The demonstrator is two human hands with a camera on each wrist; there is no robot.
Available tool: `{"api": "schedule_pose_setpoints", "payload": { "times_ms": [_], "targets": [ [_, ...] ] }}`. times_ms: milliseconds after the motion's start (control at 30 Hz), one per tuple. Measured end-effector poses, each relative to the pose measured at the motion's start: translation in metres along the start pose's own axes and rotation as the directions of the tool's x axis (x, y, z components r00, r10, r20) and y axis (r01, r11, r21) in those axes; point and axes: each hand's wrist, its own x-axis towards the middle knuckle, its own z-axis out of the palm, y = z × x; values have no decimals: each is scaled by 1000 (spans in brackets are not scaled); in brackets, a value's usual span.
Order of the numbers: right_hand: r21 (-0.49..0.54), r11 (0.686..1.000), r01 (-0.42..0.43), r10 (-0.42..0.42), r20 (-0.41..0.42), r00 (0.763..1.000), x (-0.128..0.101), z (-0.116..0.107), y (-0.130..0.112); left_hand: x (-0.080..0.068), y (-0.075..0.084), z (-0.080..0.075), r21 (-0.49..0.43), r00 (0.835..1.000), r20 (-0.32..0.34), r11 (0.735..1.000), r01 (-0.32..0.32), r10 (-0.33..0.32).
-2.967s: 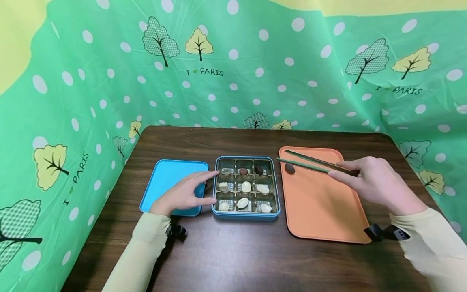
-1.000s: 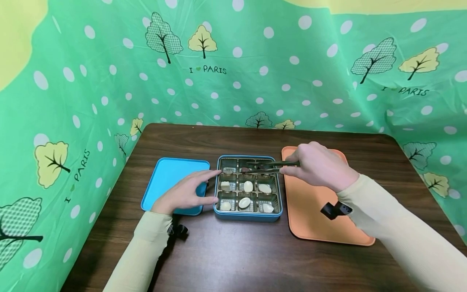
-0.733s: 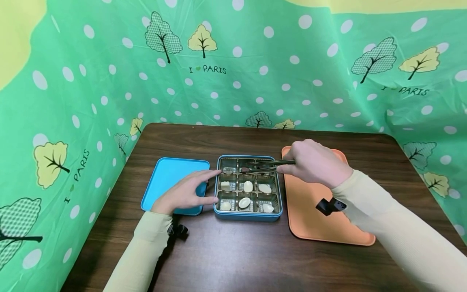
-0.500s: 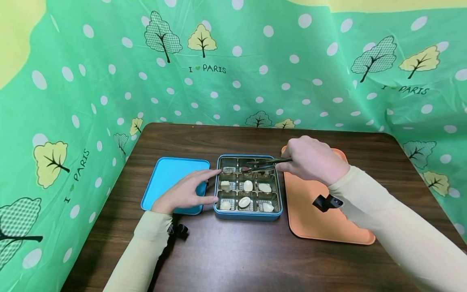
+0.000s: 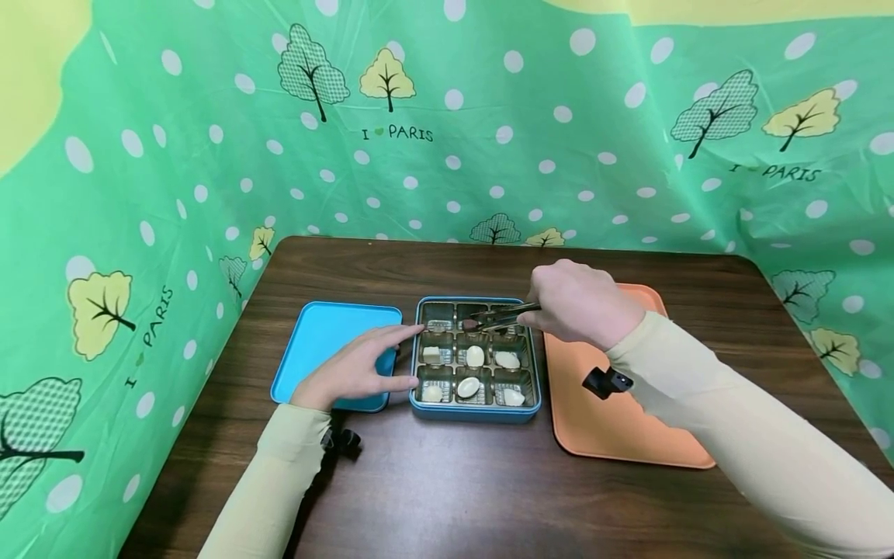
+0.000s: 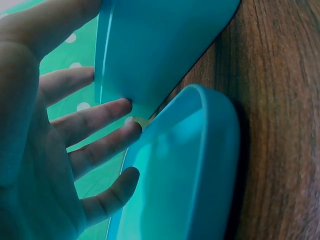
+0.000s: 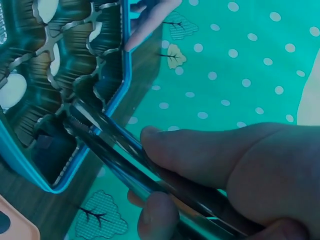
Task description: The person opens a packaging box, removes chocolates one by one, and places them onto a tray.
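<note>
My right hand (image 5: 573, 303) grips a pair of long dark tongs (image 7: 132, 150) between thumb and fingers. The tong tips reach into the back-middle compartment of a blue box (image 5: 475, 415), right at a small reddish-brown piece (image 5: 469, 325). A dark piece (image 7: 44, 142) lies in the back-right compartment, partly behind the tongs in the head view. White pieces (image 5: 475, 356) sit in the middle and front rows, while the back-left compartment shows only its bare insert. My left hand (image 5: 352, 366) has its fingers extended, index fingertip and thumb against the box's left side.
A blue lid (image 5: 321, 334) lies left of the box, partly under my left hand. On the right is an orange tray (image 5: 615, 411), partly covered by my right arm; a dark piece (image 7: 4, 222) on it shows in the right wrist view. Patterned green cloth surrounds the table.
From above the orange tray, my right hand has moved left with the tongs to the box. Lately it has shifted further left and the tong arms have drawn closer. The left hand stays put.
</note>
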Motion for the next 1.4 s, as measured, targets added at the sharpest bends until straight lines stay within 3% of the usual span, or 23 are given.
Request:
{"api": "schedule_pose_setpoints", "payload": {
  "times_ms": [167, 533, 1000, 1400],
  "targets": [
    [-14, 1000, -8, 9, 18, 1000, 0, 1, -1, 0, 0, 0, -3, 1000, -1, 1000, 4, -4],
    [-14, 1000, 0, -1, -72, 997, -8, 7, 8, 0, 0, 0, 4, 1000, -4, 1000, 1, -1],
    [-9, 997, 76, -76, -157, 985, -17, 16, 16, 0, 1, 0, 2, 1000, -3, 1000, -4, 4],
    [-10, 998, 69, -69, -186, 980, -23, 19, 22, 0, 2, -1, 3, 1000, 0, 1000, 0, 0]
  ]
}}
